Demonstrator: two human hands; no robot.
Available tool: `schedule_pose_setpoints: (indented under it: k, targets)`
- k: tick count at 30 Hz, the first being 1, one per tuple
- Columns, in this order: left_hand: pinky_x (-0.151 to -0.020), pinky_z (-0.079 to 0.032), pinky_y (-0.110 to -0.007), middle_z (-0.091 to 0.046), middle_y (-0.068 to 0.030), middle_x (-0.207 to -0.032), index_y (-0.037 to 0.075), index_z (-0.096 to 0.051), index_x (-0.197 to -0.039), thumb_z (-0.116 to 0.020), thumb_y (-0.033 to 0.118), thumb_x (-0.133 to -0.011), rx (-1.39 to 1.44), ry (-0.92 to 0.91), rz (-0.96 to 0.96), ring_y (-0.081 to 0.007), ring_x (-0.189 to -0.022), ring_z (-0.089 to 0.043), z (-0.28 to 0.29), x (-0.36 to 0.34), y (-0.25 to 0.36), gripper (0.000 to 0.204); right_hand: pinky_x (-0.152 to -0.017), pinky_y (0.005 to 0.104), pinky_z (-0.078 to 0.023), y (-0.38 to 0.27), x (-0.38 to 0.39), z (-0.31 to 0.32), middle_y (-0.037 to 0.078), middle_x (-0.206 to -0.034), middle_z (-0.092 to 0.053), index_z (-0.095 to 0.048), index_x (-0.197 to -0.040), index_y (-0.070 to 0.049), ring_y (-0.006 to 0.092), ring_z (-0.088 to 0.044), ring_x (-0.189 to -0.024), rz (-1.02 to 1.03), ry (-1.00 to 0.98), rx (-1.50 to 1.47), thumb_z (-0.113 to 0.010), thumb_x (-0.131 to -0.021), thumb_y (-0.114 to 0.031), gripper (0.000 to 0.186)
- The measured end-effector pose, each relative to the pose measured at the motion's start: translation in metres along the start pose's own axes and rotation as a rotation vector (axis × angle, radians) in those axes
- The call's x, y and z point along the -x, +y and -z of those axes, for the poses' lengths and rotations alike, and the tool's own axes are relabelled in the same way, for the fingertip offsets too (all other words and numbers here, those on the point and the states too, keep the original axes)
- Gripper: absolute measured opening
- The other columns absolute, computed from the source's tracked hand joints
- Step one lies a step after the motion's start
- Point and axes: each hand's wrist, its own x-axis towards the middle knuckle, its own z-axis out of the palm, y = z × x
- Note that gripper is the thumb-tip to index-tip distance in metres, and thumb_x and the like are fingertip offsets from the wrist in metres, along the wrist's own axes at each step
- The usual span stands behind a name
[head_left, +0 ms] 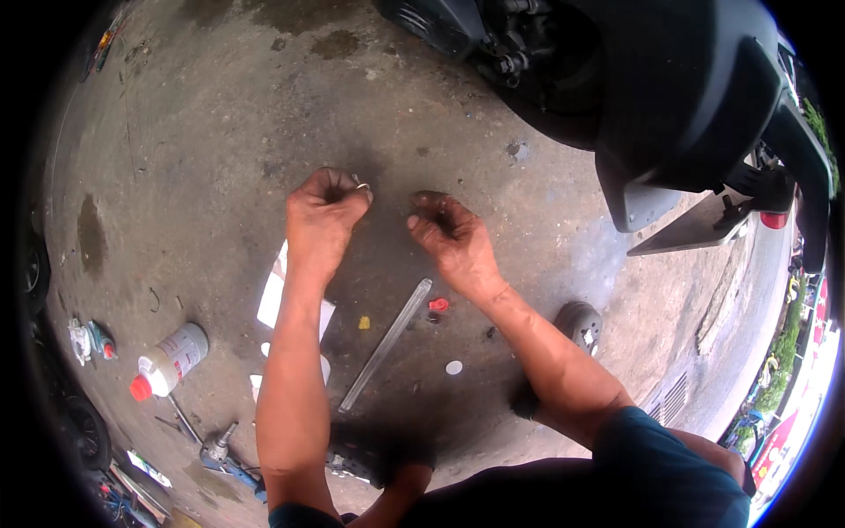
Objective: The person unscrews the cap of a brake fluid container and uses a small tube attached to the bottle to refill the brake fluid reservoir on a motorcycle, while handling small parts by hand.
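My left hand (321, 216) is raised over the concrete floor, with thumb and forefinger pinched on a small shiny metal piece (361, 185). Its exact kind is too small to make out. To the right, my right hand (456, 242) hangs in the air with fingers curled and the thumb apart, nothing visible between them. Below the hands, a clear plastic tube (387, 346) lies slantwise on the floor. Beside it are a small red plastic part (438, 304), a yellow scrap (364, 323) and a white disc (454, 368). White card pieces (271, 299) are partly hidden behind my left forearm.
A dark motor scooter (678, 79) fills the upper right. A bottle with a red cap (176, 356) lies at the left, near a power tool (222, 456) and a small teal bottle (102, 340). My clog (581, 326) is at the right; a floor grate (673, 400) lies beyond.
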Motion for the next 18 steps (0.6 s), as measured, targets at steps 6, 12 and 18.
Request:
schedule_pose_setpoints:
  k: [6,12,18]
  targets:
    - [-0.063,-0.044,-0.024,-0.064,-0.0022,-0.078,-0.001,-0.068,-0.086,-0.070,0.002,-0.078,0.622,-0.232,0.050,-0.0087,-0.071,-0.056,-0.078,0.005,0.049,0.009,-0.073,0.0280,-0.051,-0.022,0.002,0.020,0.008,-0.092,-0.066,-0.058,-0.116,0.004,0.0145,-0.062,-0.083,0.021,0.259,-0.301,-0.063,-0.093,-0.022,0.035]
    - [-0.066,-0.045,-0.025,-0.067,-0.0055,-0.083,-0.002,-0.070,-0.094,-0.069,0.006,-0.080,0.636,-0.321,0.034,-0.0108,-0.074,-0.058,-0.116,0.003,0.079,0.017,-0.066,0.0281,-0.052,-0.030,-0.005,0.057,0.011,-0.087,-0.066,-0.058,-0.108,0.004,0.0153,-0.063,-0.076,0.048,0.357,-0.380,-0.061,-0.093,-0.020,0.028]
    - [-0.062,-0.047,-0.027,-0.067,-0.0084,-0.075,-0.005,-0.070,-0.088,-0.067,0.006,-0.078,0.746,-0.273,-0.003,-0.0124,-0.067,-0.059,-0.140,-0.005,0.094,0.015,-0.075,0.0289,-0.052,-0.041,-0.009,0.069,0.007,-0.094,-0.064,-0.058,-0.111,0.002,0.0154,-0.062,-0.082,0.116,0.459,-0.381,-0.061,-0.092,-0.018,0.028]
